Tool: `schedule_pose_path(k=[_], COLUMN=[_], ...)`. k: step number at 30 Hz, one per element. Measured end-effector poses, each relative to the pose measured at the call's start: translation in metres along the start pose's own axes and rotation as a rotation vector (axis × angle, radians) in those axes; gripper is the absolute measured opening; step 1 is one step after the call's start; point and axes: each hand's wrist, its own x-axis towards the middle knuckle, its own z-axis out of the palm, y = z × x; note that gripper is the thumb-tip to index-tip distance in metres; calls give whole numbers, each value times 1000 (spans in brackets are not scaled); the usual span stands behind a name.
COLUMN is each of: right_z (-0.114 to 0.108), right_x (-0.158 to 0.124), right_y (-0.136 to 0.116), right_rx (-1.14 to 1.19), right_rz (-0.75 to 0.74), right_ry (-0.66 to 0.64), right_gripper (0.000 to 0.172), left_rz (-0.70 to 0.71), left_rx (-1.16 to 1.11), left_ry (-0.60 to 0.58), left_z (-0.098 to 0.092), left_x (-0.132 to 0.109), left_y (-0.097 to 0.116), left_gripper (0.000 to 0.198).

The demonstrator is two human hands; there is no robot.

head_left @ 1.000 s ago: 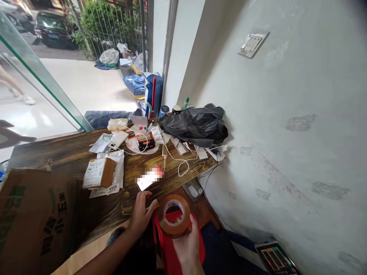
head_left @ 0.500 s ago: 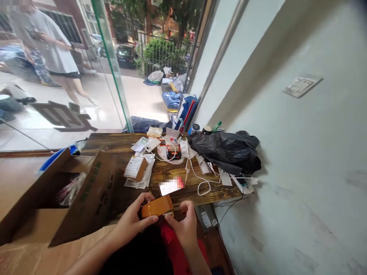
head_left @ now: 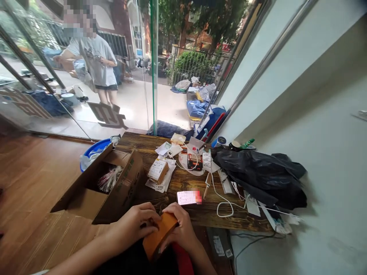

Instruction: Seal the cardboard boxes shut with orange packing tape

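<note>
Both of my hands are closed around a small orange box [head_left: 162, 232], held tilted near the front edge of the table. My right hand [head_left: 183, 231] grips its upper right end, thumb underneath. At the left side, my left hand [head_left: 134, 224] pinches the box with bent fingers, partly hiding it. Just beyond, on the dark wooden table [head_left: 169, 212], lies a phone [head_left: 187, 197] with a lit screen. A brown packet with a white label [head_left: 158, 170] rests on pale plastic bags to the left of the phone.
An open cardboard box [head_left: 86, 202] stands to the left, with a blue tub [head_left: 99, 145] behind it. A label printer [head_left: 194, 162], a knife-like tool [head_left: 207, 185], a white cable [head_left: 225, 214] and a black plastic bag [head_left: 260, 175] lie across the table. Outside the glass stands a person [head_left: 100, 65].
The view has swung left. The orange box has turned steeper and come closer to me. My right hand now wraps its upper end, and my left hand has shifted its hold.
</note>
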Motion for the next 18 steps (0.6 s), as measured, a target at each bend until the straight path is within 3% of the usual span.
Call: schedule_pose_path(k=[3,7,13,18], right_z=[8,19,31,33], right_x=[1,3,7,9], right_y=[5,15,27,27], right_rx=[36,77,107,138], right_rz=[18,68,132,202], right_ry=[-81,-191,-264,-354], right_gripper=[65,58,63,60], left_rz=[-157,-216,-382,-402], left_rx=[-51,-69,-106,31], left_ry=[-64,-138,28,25], left_z=[-3,1,11,18], left_x=[-2,-8,-15,-19], left_y=[-2,-13,-22,-19], left_gripper=[14,14,16,14])
